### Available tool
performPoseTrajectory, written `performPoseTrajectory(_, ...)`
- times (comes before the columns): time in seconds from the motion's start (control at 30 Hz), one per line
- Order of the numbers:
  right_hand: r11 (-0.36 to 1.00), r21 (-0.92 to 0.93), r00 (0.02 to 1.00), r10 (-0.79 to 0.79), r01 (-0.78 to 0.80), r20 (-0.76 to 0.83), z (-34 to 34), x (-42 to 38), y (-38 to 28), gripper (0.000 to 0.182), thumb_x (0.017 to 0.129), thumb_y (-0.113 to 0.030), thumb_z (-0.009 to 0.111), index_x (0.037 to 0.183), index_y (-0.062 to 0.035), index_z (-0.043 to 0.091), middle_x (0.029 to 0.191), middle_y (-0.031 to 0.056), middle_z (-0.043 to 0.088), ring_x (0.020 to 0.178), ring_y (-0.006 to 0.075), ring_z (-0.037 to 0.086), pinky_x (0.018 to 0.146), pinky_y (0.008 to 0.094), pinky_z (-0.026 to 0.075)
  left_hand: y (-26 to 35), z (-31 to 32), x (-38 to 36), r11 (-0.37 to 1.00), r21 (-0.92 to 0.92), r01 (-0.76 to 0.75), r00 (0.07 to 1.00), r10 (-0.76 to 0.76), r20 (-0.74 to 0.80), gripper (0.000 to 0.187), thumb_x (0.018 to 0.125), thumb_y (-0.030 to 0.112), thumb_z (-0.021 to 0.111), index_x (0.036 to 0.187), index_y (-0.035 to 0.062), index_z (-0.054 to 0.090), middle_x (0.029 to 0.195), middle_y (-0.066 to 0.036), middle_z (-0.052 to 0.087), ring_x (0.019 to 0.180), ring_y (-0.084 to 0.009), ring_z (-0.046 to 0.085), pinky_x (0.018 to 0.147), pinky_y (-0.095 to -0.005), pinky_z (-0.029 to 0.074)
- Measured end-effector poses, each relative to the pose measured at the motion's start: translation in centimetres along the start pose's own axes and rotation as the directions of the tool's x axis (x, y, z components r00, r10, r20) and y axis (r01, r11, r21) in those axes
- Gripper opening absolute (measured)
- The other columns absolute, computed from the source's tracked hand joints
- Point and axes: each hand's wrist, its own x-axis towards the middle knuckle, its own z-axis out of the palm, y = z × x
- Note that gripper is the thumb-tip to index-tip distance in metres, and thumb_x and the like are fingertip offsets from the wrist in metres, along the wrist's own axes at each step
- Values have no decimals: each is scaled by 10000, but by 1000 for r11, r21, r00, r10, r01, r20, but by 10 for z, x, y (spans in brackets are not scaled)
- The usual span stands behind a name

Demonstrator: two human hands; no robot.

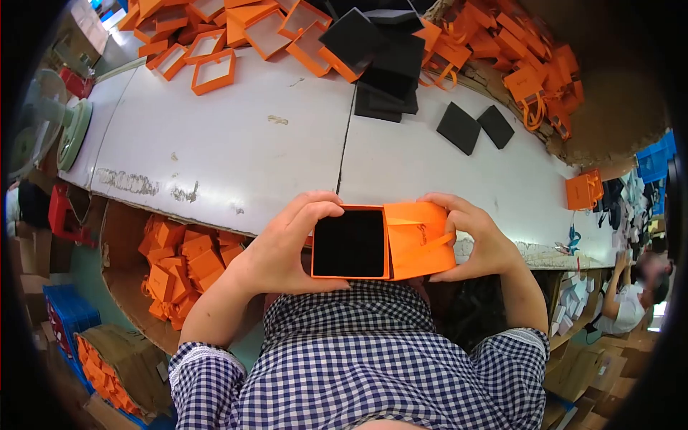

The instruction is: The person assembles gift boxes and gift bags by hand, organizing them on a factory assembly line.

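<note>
Near the table's front edge, my left hand (290, 247) grips the left side of an orange box tray (388, 244) lined with a black insert (349, 244). Its thumb lies along the bottom edge and its fingers curl over the top left corner. My right hand (476, 240) holds an orange piece (421, 251) with dark lettering and an orange ribbon across it, fingers at the top and thumb at the bottom. The tray and the orange piece touch side by side. Whether they are joined, I cannot tell.
Orange box frames (213, 72) and stacked black inserts (390, 68) lie at the table's far side. Two black pads (459, 128) rest to the right. Cartons hold orange pieces (172, 269) below left and orange bags (527, 82) at upper right. A person (623, 304) is at far right.
</note>
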Motion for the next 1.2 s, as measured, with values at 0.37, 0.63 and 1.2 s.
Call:
performPoseTrajectory(0.37, 993, 30, 990, -110, 113, -90, 68, 31, -19, 515, 619, -226, 941, 883, -27, 546, 1410, 277, 526, 1210, 419, 596, 946, 442, 544, 8, 37, -5, 993, -13, -114, 992, 113, -61, 1428, 626, 493, 969, 1636, 63, 56, 1653, -290, 117, 1524, -477, 200, 1196, -555, 318)
performPoseTrajectory(0.63, 958, 180, 975, -215, 222, -61, 111, 68, -22, 628, 637, -252, 968, 1056, -50, 547, 1456, 300, 476, 1286, 450, 561, 1022, 471, 524, 2, 11, -47, 994, -49, 96, 992, -100, -81, 1363, 674, 473, 948, 1633, 62, 72, 1663, -311, 92, 1522, -479, 205, 1201, -553, 289)
performPoseTrajectory(1.2, 756, -561, 926, 159, -338, -343, 15, 23, 118, 793, 932, -270, 675, 1551, 63, 308, 1638, 290, 259, 1526, 472, 211, 1244, 540, 168, -123, -153, 6, 500, 548, 671, 738, -375, -562, 1323, 690, 755, 773, 1653, 121, 122, 1616, -429, 72, 1457, -643, 196, 1181, -670, 221)
